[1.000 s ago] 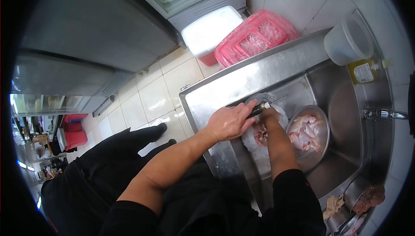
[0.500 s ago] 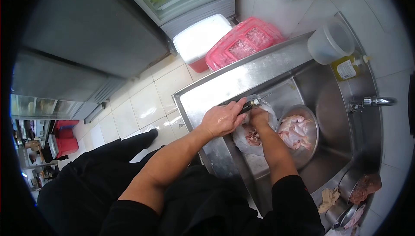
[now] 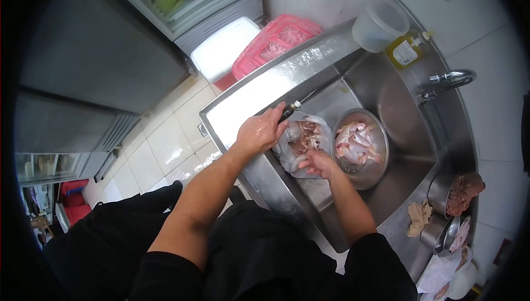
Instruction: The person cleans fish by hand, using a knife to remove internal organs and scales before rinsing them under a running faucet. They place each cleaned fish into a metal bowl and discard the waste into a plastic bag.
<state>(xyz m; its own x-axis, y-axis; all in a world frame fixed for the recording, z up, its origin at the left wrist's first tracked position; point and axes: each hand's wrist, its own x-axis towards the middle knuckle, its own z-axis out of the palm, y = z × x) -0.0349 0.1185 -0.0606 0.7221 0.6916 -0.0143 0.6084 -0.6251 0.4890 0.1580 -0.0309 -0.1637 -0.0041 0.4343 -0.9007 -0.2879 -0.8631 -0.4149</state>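
Observation:
My left hand (image 3: 260, 131) rests by the sink's near rim, closed around a black-handled tool (image 3: 288, 113) with a white collar and a thin metal tip pointing away. Just beyond it, a clear plastic bag (image 3: 286, 160) sits open in the sink, with raw meat scraps (image 3: 308, 135) inside. My right hand (image 3: 320, 164) hovers at the bag's right side, fingers apart and nothing visible in them. Beside the bag stands a round metal bowl (image 3: 381, 160) containing pale raw chicken pieces (image 3: 356, 142).
A tap (image 3: 450, 80), a translucent bucket (image 3: 381, 28) and a yellow soap bottle (image 3: 406, 51) line the sink's (image 3: 406, 113) far side. Metal containers with minced meat (image 3: 465, 190) stand at the right. A pink crate (image 3: 276, 41) and a white-lidded box (image 3: 223, 50) lie beyond the rim.
My right hand has come out of the bag and its fingers have spread. My left hand has drawn back slightly with the tool, uncovering the meat scraps. The camera view has shifted.

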